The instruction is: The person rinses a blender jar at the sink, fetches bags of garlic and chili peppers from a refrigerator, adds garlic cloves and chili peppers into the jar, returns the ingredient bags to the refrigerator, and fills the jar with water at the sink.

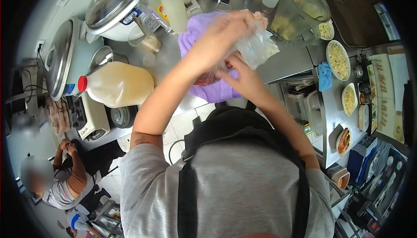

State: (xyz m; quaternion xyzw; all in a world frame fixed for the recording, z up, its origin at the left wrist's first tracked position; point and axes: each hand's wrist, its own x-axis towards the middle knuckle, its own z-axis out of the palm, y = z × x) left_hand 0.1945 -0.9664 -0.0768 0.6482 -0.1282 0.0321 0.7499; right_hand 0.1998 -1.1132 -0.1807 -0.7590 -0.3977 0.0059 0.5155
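A clear plastic bag [254,49] is between my hands over a purple towel [208,92] on the metal counter. My left hand [232,27] reaches across the top of the bag; motion smears its fingers, so their grip is unclear. Below it, my right hand [243,75] has its fingers curled at the bag's near side, with the thumb pointing left. Something dark reddish [206,79] shows under my left wrist, mostly hidden, and I cannot make out what it is.
Left of the towel stand a big jug with a red cap [119,84], a measuring jug [145,40] and a large cooker [115,10]. A clear food container [299,10] is at the right. Bowls of food [338,60] line the side counter. A seated person [71,173] is at lower left.
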